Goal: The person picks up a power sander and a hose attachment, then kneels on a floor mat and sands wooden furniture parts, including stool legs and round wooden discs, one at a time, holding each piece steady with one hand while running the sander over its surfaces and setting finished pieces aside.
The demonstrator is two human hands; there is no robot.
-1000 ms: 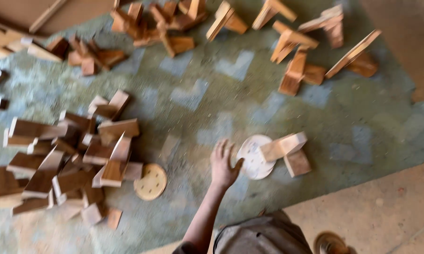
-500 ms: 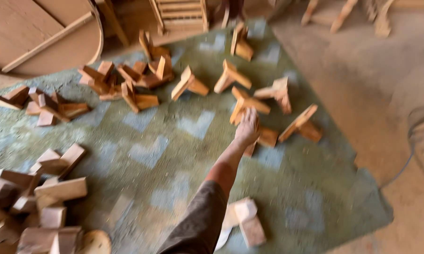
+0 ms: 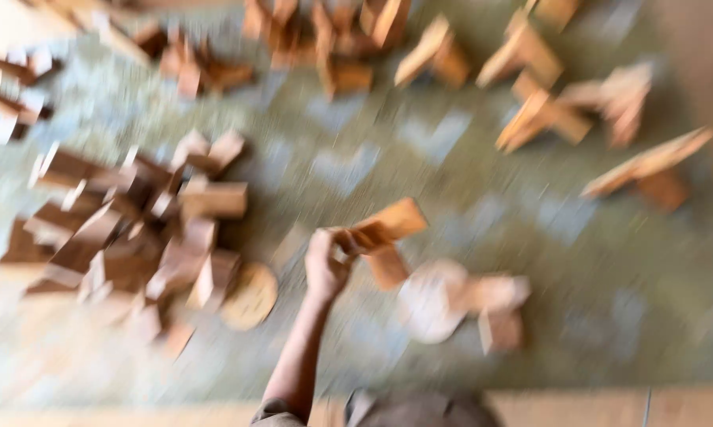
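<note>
Hand [image 3: 325,265] now back from the far pieces, fingers clamped on a T-shaped brown wooden piece [image 3: 382,233], carried just left of the pale round sanding disc [image 3: 426,304]; which hand unclear.

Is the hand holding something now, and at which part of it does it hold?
Yes. The one hand in view holds a wooden piece, made of joined flat boards, by its left end. The picture is blurred, so the exact grip cannot be told.

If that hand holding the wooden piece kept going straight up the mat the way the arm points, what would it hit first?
Probably nothing soon. The hand, gripping a wooden piece, points up over bare green mat; the first things in line look like the wooden pieces at the far edge. The picture is blurred, so this is uncertain.
</note>
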